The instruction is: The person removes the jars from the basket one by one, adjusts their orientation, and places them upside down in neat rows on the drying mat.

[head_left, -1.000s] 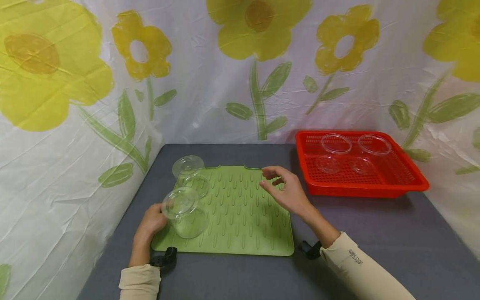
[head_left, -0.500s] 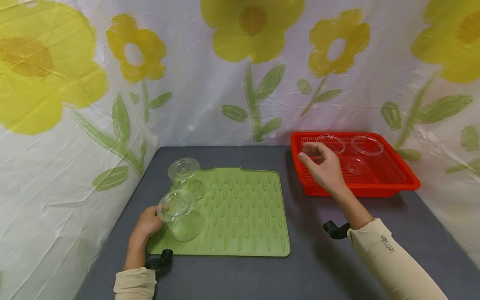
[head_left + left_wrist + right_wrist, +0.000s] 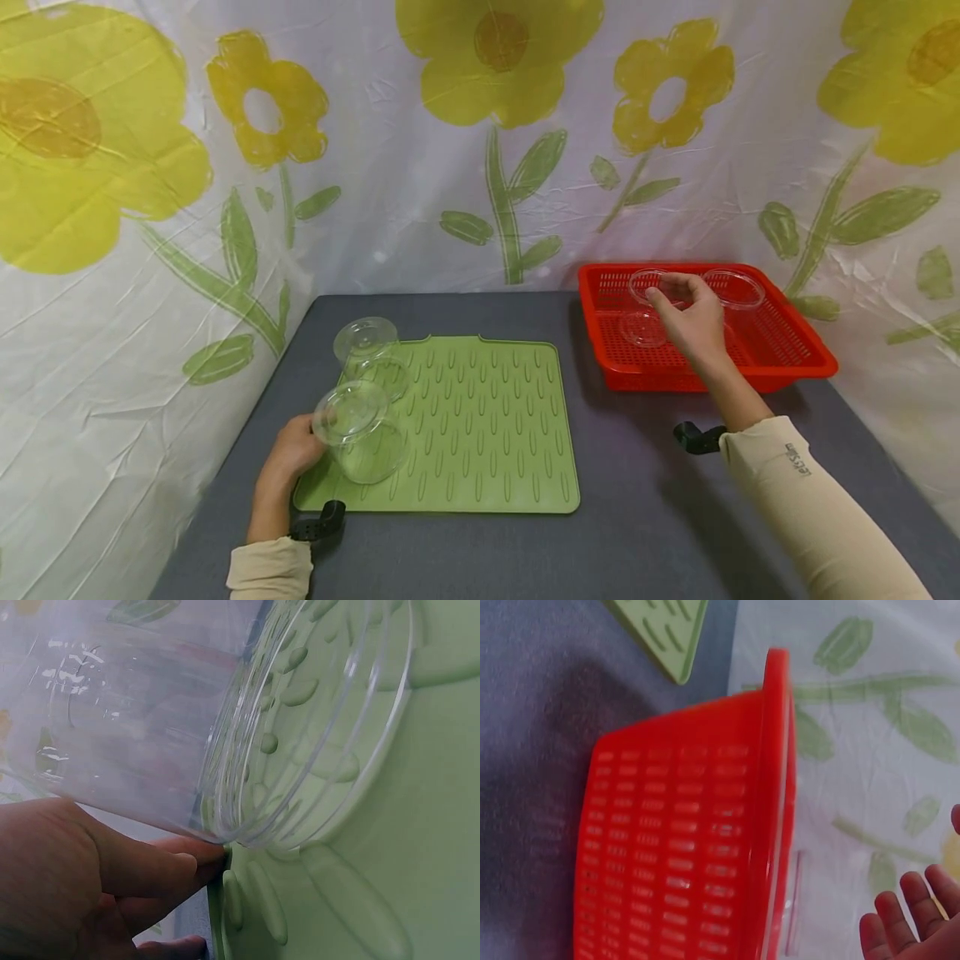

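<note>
My left hand [image 3: 296,444] rests beside the nearer clear plastic jar [image 3: 367,454], which stands upside down on the green ridged mat [image 3: 487,425]. In the left wrist view, the fingertips [image 3: 214,851] lie at the mat's edge, right by the jar's threaded rim. Another upturned clear jar [image 3: 366,337] is behind it, at the mat's back left corner. Over the red basket [image 3: 622,379] hovers my right hand [image 3: 693,325], fingers loosely bent and holding nothing. Inside the basket are two clear jars, mouths up; the right jar [image 3: 738,292] is partly hidden by the hand.
A dark grey cloth [image 3: 480,554] covers the table. Behind and at the sides hangs a white curtain [image 3: 390,208] with yellow flowers. The basket's raised rim stands at the back right, right of the mat.
My right hand has moved from above the mat to the right, over the red basket. The left hand and the jars beside it have kept their places.
</note>
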Tool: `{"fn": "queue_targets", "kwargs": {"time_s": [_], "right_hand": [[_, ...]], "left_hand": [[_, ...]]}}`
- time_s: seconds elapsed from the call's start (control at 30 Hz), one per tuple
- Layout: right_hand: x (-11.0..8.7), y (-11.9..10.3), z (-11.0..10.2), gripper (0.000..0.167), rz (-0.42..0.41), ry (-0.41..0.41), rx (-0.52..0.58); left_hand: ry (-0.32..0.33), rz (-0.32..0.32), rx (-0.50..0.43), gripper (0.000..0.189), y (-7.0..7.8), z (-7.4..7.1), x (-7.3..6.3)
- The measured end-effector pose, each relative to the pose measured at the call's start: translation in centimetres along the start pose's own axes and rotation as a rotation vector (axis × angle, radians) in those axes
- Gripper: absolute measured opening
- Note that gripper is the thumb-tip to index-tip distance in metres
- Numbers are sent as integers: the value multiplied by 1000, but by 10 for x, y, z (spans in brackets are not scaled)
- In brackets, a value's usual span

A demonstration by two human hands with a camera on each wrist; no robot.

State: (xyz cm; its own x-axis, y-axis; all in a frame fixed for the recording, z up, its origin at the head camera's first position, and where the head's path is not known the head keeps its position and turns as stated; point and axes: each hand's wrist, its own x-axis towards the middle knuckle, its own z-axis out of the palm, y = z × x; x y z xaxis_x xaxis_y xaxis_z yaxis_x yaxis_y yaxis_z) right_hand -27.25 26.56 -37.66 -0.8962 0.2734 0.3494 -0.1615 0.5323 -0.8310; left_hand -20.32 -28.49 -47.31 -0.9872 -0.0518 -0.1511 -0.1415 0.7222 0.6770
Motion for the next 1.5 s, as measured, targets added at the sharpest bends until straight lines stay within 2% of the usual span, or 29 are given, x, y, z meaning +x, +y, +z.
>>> {"fn": "queue_targets", "kwargs": {"time_s": [0.2,0.37,0.53,0.73,0.83,0.93,1.17,1.33,1.5], "right_hand": [[8,3,-3,49,41,37,-36],[17,8,-8,56,81,27,-83],[26,18,-14,67,107,-21,-136],[33,28,-17,88,221,-132,-158],[36,31,-17,96,251,-173,-166],[39,31,-16,99,263,-188,-186],[45,31,-15,110,324,-238,-198],[52,29,-10,115,333,-273,-197],[58,28,-4,119,357,-289,-228]], "left_hand": [[0,13,24,51,0,-2,0],[10,22,39,47,1,-3,1],[0,20,54,47,2,-3,2],[1,28,59,51,0,-2,2],[4,28,46,47,0,-2,1],[4,23,36,44,-1,-2,1],[9,31,49,51,-3,-2,3],[13,24,9,43,-6,0,4],[15,42,32,41,-5,0,2]]}}
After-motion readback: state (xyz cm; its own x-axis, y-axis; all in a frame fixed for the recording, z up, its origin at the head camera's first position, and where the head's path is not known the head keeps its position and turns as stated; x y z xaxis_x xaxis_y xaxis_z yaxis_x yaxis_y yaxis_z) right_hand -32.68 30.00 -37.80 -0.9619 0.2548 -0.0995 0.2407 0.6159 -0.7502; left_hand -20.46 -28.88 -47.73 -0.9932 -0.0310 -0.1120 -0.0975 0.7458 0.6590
